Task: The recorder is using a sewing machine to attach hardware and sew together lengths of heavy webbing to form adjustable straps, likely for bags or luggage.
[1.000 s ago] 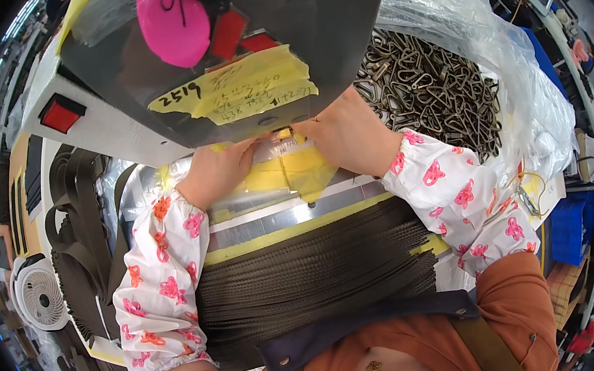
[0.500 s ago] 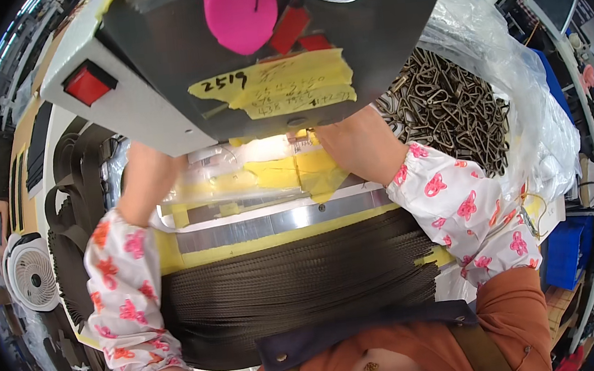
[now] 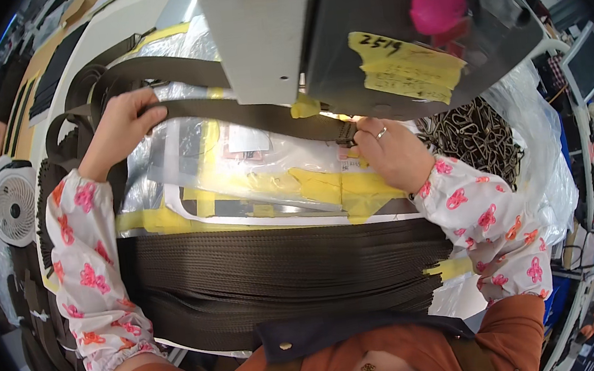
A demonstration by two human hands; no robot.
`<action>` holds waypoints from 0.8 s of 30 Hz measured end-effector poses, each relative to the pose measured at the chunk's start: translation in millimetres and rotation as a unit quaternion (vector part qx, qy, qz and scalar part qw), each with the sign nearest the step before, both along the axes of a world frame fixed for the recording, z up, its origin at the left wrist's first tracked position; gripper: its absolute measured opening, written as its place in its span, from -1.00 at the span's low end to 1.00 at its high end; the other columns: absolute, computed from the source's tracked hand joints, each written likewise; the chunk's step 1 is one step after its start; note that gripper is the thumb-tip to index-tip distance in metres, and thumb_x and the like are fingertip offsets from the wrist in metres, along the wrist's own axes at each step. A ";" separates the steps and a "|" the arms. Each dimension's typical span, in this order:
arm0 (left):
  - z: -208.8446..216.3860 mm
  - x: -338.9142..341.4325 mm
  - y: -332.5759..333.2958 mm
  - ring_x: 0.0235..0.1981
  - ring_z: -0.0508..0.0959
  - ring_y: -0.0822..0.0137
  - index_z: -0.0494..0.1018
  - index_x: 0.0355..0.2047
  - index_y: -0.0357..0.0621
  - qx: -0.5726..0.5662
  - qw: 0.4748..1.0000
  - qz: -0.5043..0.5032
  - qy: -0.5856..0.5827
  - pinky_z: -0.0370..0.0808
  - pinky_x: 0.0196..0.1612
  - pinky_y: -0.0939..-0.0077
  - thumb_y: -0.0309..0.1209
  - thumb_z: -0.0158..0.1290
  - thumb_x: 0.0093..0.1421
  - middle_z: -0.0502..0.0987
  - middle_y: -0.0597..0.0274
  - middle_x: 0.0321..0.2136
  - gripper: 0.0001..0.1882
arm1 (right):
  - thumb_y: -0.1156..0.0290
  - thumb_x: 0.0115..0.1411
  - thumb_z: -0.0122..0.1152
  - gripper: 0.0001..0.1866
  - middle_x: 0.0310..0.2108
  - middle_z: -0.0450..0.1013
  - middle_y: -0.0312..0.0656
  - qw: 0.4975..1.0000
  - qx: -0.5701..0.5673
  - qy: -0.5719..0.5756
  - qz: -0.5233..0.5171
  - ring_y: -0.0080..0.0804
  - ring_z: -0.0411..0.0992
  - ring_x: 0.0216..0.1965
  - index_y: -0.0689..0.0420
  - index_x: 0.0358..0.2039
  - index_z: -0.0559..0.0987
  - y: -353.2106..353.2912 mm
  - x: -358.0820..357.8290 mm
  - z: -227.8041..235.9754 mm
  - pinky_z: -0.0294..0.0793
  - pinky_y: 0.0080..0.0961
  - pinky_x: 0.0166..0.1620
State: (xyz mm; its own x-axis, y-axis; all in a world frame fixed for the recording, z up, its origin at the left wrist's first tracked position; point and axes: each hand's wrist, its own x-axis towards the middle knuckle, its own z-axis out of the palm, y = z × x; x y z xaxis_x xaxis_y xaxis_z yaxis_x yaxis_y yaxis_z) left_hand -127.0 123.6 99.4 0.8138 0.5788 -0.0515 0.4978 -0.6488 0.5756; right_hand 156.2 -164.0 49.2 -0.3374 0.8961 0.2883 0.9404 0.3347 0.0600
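Observation:
A dark brown webbing strap (image 3: pixel 253 117) stretches between my hands, passing below and in front of the machine head (image 3: pixel 367 26). My left hand (image 3: pixel 122 123) is closed on it at the left, thumb laid along its near side. At the other end, my right hand (image 3: pixel 393 152) pinches the strap beside a small dark metal buckle (image 3: pixel 346 134), just under the machine head. The fingertips partly cover that end. A thick stack of dark webbing straps (image 3: pixel 284 266) lies across the table's front, between my forearms.
Dark metal rings or buckles (image 3: pixel 477 141) lie heaped in a clear plastic bag (image 3: pixel 552 166) at the right. Yellow-taped clear sheeting (image 3: pixel 274 173) covers the work surface under the strap. Looped webbing (image 3: pixel 78 136) stands at the left, near a white fan (image 3: pixel 12 201).
My left hand has moved left and up, and the strap now shows stretched between my hands. My right hand has come into clearer view. The machine head appears further right as the view shifted.

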 end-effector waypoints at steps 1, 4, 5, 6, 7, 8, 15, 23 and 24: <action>-8.9 3.4 15.1 -0.62 0.45 0.28 0.40 -0.42 -0.20 0.137 0.990 0.004 -0.031 0.34 -0.53 0.43 -0.38 0.05 0.11 0.43 0.13 -0.68 -0.86 | 0.47 -0.09 0.09 -0.81 -0.31 0.34 -0.01 1.000 0.011 0.014 0.019 -0.20 0.39 -0.25 0.25 -0.43 0.37 7.3 -16.1 1.6 0.44 -0.35 -0.24; -23.9 2.2 43.6 -0.44 0.48 -0.10 0.44 -0.35 -0.03 0.352 0.923 0.155 0.008 0.41 -0.43 0.14 -0.23 -0.02 0.15 0.50 -0.06 -0.53 -0.82 | 0.45 -0.10 0.08 -0.84 -0.36 0.34 -0.11 0.998 0.045 0.048 0.020 -0.29 0.34 -0.33 0.20 -0.46 0.38 46.5 -83.1 12.4 0.41 -0.49 -0.31; -28.9 -12.7 57.5 -0.42 0.50 -0.09 0.43 -0.32 -0.01 0.377 0.903 0.202 0.036 0.43 -0.41 0.12 -0.20 -0.05 0.16 0.51 -0.06 -0.51 -0.79 | 0.44 -0.10 0.07 -0.85 -0.37 0.34 -0.13 0.997 0.060 0.040 0.020 -0.31 0.33 -0.33 0.19 -0.48 0.38 67.9 -106.8 12.5 0.40 -0.50 -0.32; -37.6 -28.6 73.1 -0.39 0.51 -0.08 0.43 -0.30 0.00 0.398 0.882 0.245 0.064 0.44 -0.38 0.10 -0.17 -0.08 0.17 0.52 -0.05 -0.50 -0.77 | 0.43 -0.11 0.07 -0.85 -0.38 0.34 -0.14 0.997 0.071 0.031 0.016 -0.33 0.31 -0.34 0.18 -0.49 0.38 89.9 -119.4 9.5 0.38 -0.52 -0.33; -38.8 -25.7 87.0 -0.35 0.52 -0.10 0.42 -0.26 0.02 0.387 0.872 0.288 0.084 0.44 -0.34 0.06 -0.13 -0.11 0.18 0.53 -0.04 -0.45 -0.73 | 0.43 -0.11 0.07 -0.85 -0.38 0.34 -0.14 0.997 0.065 0.029 0.004 -0.33 0.31 -0.34 0.18 -0.49 0.38 105.5 -115.2 6.1 0.38 -0.52 -0.33; -40.8 -22.9 99.9 -0.35 0.52 -0.10 0.42 -0.26 0.02 0.384 0.876 0.280 0.081 0.44 -0.34 0.06 -0.13 -0.11 0.18 0.53 -0.04 -0.45 -0.73 | 0.44 -0.11 0.08 -0.83 -0.37 0.33 -0.14 0.998 0.057 0.009 -0.014 -0.33 0.31 -0.33 0.20 -0.46 0.40 120.7 -105.4 2.8 0.38 -0.52 -0.33; -37.1 -65.1 101.6 -0.25 0.50 -0.03 0.30 -0.12 -0.03 0.491 0.827 0.234 0.139 0.45 -0.30 0.11 -0.24 0.00 0.11 0.47 0.08 -0.22 -0.67 | 0.47 -0.06 0.10 -0.78 -0.42 0.35 -0.16 0.992 0.007 0.100 0.076 -0.25 0.37 -0.31 0.23 -0.34 0.43 38.5 -86.5 36.2 0.39 -0.42 -0.32; 15.4 4.7 -156.8 -0.49 0.46 0.00 0.44 -0.51 -0.22 0.031 0.981 -0.190 0.035 0.36 -0.46 0.23 -0.47 0.03 0.06 0.41 0.01 -0.61 -0.92 | 0.32 0.10 0.14 -0.81 -0.49 0.36 -0.12 0.908 -0.309 0.282 -0.019 -0.10 0.37 -0.43 0.16 -0.43 0.38 -48.8 -42.3 37.7 0.34 -0.29 -0.40; 14.8 6.3 -168.3 -0.50 0.44 0.00 0.43 -0.53 -0.21 0.022 0.976 -0.210 0.047 0.34 -0.48 0.21 -0.46 0.03 0.06 0.39 0.02 -0.63 -0.92 | 0.27 0.10 0.15 -0.76 -0.54 0.35 -0.13 0.883 -0.368 0.292 -0.017 -0.09 0.36 -0.47 0.14 -0.48 0.35 -46.3 -40.5 38.5 0.32 -0.28 -0.43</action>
